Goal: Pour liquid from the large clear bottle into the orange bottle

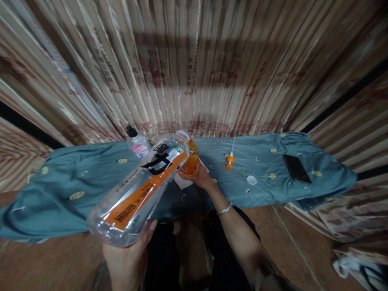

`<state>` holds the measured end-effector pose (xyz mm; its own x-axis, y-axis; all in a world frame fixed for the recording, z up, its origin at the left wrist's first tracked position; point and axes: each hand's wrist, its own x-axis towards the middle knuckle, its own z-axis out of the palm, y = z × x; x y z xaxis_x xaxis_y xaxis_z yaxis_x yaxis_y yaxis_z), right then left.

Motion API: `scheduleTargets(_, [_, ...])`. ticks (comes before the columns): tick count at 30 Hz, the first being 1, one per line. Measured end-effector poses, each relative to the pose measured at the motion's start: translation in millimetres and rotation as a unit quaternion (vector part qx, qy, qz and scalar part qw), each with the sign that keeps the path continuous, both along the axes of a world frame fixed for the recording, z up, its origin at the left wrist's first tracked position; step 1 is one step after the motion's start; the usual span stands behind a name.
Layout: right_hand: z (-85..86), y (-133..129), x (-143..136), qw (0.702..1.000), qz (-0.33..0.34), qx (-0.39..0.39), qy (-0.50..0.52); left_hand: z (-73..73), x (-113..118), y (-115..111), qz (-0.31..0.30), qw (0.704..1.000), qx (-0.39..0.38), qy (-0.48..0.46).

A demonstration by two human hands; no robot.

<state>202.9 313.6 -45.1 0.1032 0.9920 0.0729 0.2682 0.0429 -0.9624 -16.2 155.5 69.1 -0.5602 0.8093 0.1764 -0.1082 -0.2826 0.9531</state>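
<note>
A large clear plastic bottle [133, 194] with an orange and white label is tilted, its open neck at the upper right. My left hand [130, 246] is closed around its lower end. Behind the neck stands a smaller orange bottle [192, 158], partly hidden by the large one. My right hand [198, 174] grips that orange bottle low on its side. Whether the two mouths touch, I cannot tell. White paper [184, 184] lies under the orange bottle. To the right lies an orange pump top [229, 161] with a thin clear tube.
A clear bottle with a black cap [138, 143] is at the back left of the cloth-covered table [100, 161]. A round white disc [251, 180] and a dark phone [296, 168] lie at right. Striped curtains [194, 72] hang close behind.
</note>
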Motion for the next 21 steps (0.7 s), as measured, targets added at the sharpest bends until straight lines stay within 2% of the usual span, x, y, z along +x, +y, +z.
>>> scheduleTargets(5, [4.4,-1.3,2.2,0.999,0.002,-0.035,-0.008,0.2,0.4,-0.2,0.007,1.0,-0.002,-0.01])
scheduleTargets(11, [5.2,-1.0,2.6,0.999,0.005,-0.034,-0.008,1.4,2.1,-1.0,0.006,1.0,-0.005,-0.009])
scheduleTargets(21, [3.9,-1.5,0.8,0.999,-0.004,-0.029,0.019,-4.8,0.0,-3.4,0.016,1.0,-0.021,-0.004])
